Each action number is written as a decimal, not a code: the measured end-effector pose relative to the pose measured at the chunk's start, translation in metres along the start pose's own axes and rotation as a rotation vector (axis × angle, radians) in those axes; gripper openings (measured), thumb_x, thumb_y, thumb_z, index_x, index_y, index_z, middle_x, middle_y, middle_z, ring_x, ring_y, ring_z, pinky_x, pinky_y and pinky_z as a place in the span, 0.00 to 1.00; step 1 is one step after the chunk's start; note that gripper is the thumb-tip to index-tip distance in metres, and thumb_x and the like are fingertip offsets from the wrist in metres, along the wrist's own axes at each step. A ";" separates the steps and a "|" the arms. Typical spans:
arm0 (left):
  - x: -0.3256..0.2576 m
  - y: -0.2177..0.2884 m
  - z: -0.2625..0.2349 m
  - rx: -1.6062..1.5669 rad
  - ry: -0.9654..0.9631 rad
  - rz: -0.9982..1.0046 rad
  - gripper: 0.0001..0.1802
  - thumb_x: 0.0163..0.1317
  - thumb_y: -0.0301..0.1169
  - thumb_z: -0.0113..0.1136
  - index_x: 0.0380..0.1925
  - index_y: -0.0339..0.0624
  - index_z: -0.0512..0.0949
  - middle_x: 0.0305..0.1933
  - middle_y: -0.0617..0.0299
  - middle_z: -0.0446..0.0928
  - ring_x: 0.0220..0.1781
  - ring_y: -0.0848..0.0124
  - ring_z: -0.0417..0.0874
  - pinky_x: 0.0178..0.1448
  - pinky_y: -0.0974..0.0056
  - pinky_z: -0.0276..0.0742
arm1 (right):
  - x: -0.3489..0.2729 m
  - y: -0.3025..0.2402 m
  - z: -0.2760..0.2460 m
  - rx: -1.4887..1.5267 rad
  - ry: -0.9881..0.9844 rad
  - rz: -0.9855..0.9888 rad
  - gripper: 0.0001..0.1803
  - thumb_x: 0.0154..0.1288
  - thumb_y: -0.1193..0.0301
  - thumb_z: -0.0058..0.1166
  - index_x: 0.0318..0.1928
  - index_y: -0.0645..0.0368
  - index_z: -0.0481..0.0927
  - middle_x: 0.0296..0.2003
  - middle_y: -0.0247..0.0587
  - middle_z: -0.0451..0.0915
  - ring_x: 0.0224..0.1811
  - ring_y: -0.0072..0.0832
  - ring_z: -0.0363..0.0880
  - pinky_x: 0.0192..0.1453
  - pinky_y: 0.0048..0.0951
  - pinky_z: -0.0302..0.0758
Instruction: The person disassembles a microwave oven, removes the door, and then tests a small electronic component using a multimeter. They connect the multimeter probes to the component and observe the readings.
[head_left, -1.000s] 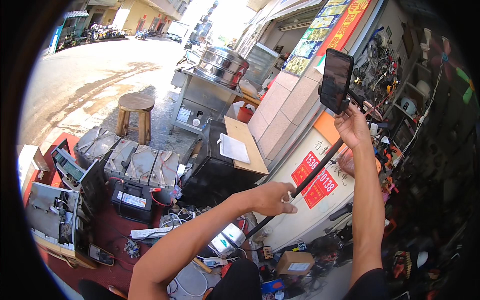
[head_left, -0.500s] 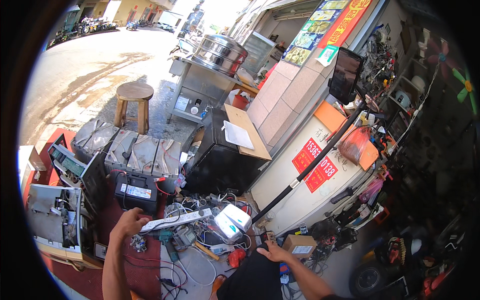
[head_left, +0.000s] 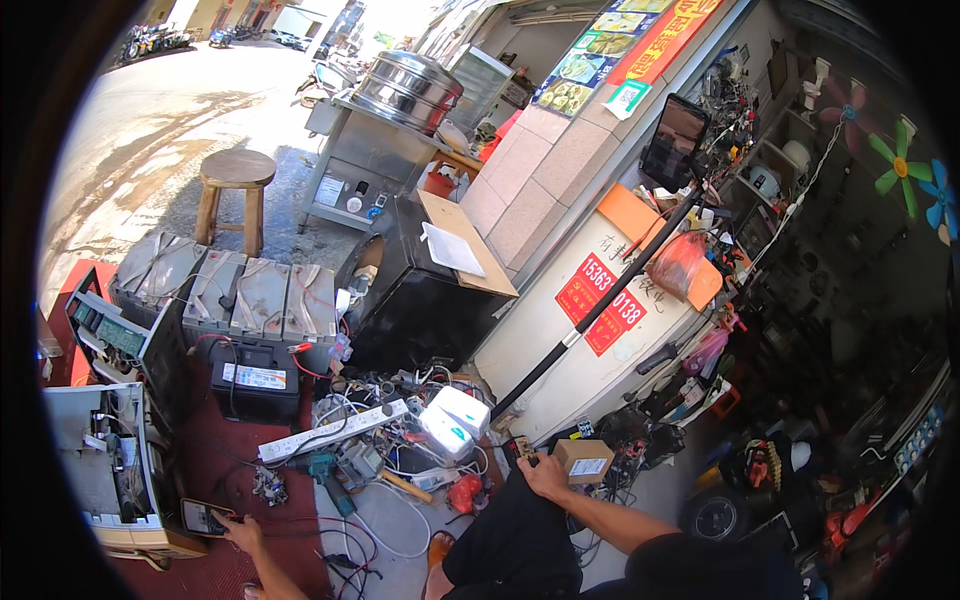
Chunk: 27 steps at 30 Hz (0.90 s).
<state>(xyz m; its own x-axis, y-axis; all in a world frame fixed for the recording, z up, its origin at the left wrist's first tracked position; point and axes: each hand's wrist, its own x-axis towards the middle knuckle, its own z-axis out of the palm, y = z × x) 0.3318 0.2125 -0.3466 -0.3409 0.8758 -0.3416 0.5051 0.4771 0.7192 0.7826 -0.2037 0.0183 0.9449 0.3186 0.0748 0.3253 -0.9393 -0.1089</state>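
Observation:
Low at the left, my left hand (head_left: 240, 532) reaches with stretched fingers to the right edge of a multimeter (head_left: 203, 517) with a grey screen, touching it. The multimeter leans beside an opened metal-cased unit (head_left: 105, 450) whose inner parts show. Red and black leads (head_left: 300, 520) trail over the red mat near it. By my dark-clothed knee, my right hand (head_left: 543, 475) is closed, with a small brownish object (head_left: 520, 448) at its fingertips; its kind is too small to tell. A cardboard box (head_left: 583, 462) stands just to the right of this hand.
A white power strip (head_left: 335, 430), a green drill (head_left: 332, 480) and a heap of cables lie ahead of me. Behind the strip stands a black battery (head_left: 255, 382), with several grey batteries (head_left: 265, 300) farther back. A black pole (head_left: 580, 330) slants upward at the right.
My left hand has moved down and left from beside the power strip to the multimeter. The view has shifted slightly; my right hand stays at my knee.

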 end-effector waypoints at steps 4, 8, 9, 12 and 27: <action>0.025 -0.016 0.003 -0.025 0.066 0.059 0.58 0.61 0.27 0.64 0.86 0.64 0.43 0.74 0.21 0.62 0.72 0.27 0.69 0.75 0.38 0.69 | 0.003 -0.002 -0.001 -0.007 -0.006 0.010 0.38 0.68 0.38 0.57 0.59 0.61 0.84 0.54 0.65 0.84 0.60 0.60 0.82 0.65 0.54 0.77; 0.030 -0.018 0.008 -0.073 0.166 0.225 0.56 0.60 0.25 0.61 0.86 0.58 0.43 0.76 0.16 0.57 0.76 0.26 0.64 0.78 0.38 0.66 | 0.003 -0.007 -0.003 -0.028 0.001 0.032 0.38 0.68 0.38 0.58 0.58 0.60 0.85 0.53 0.64 0.84 0.60 0.57 0.82 0.65 0.52 0.78; 0.029 -0.017 0.009 -0.067 0.073 0.147 0.56 0.60 0.26 0.60 0.86 0.56 0.43 0.77 0.16 0.56 0.76 0.25 0.63 0.78 0.38 0.66 | 0.003 -0.008 -0.003 -0.028 0.004 0.017 0.37 0.68 0.38 0.58 0.58 0.60 0.85 0.53 0.64 0.84 0.60 0.57 0.82 0.65 0.52 0.78; 0.021 -0.013 0.009 -0.005 0.235 0.237 0.54 0.60 0.28 0.58 0.86 0.52 0.43 0.74 0.14 0.59 0.73 0.24 0.66 0.76 0.37 0.67 | 0.004 -0.010 -0.003 -0.029 0.004 0.019 0.37 0.68 0.39 0.58 0.56 0.60 0.86 0.53 0.64 0.84 0.59 0.57 0.82 0.65 0.52 0.78; -0.002 -0.013 -0.040 0.223 -0.020 0.100 0.56 0.61 0.25 0.57 0.86 0.57 0.39 0.52 0.27 0.83 0.54 0.31 0.85 0.60 0.34 0.79 | 0.006 0.016 0.005 0.043 0.044 -0.005 0.34 0.68 0.39 0.59 0.52 0.60 0.87 0.50 0.63 0.85 0.57 0.58 0.83 0.63 0.52 0.78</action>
<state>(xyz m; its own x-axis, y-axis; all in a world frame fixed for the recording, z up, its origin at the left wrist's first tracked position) 0.2938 0.2017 -0.3310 -0.2660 0.9198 -0.2884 0.6986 0.3901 0.5998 0.7938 -0.2161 0.0121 0.9411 0.3164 0.1193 0.3322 -0.9310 -0.1511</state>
